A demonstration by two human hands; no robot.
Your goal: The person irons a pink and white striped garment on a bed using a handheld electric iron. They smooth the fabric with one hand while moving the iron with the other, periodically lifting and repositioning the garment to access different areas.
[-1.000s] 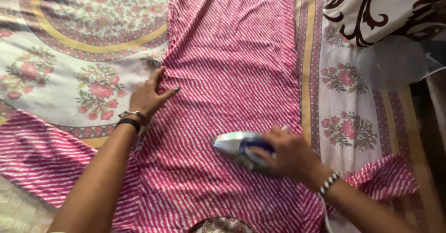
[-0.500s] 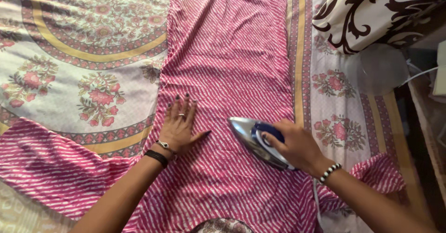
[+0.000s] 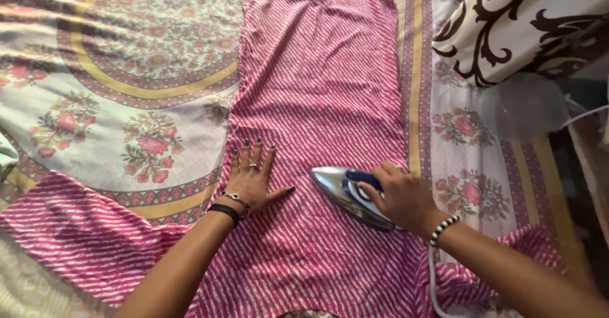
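Note:
A pink and white striped garment [image 3: 317, 89] lies spread flat on a floral bedsheet [image 3: 127, 89]. My left hand [image 3: 254, 175] rests palm down on the garment near its left edge, fingers spread, holding the cloth flat. My right hand [image 3: 399, 197] grips the blue handle of a silver and blue clothes iron [image 3: 346, 194], whose tip points left toward my left hand. The iron sits sole down on the garment's middle. Its white cord [image 3: 434, 286] trails down under my right forearm. The garment's left sleeve [image 3: 70, 235] stretches out to the lower left.
A cream cloth with dark brown scrolls [image 3: 526, 19] lies bunched at the upper right. A translucent round object [image 3: 523, 105] sits below it near the bed's right edge. The dark floor shows beyond that edge.
My left hand has shifted right onto the garment and flattened beside the iron. The iron has moved up and turned its tip toward that hand.

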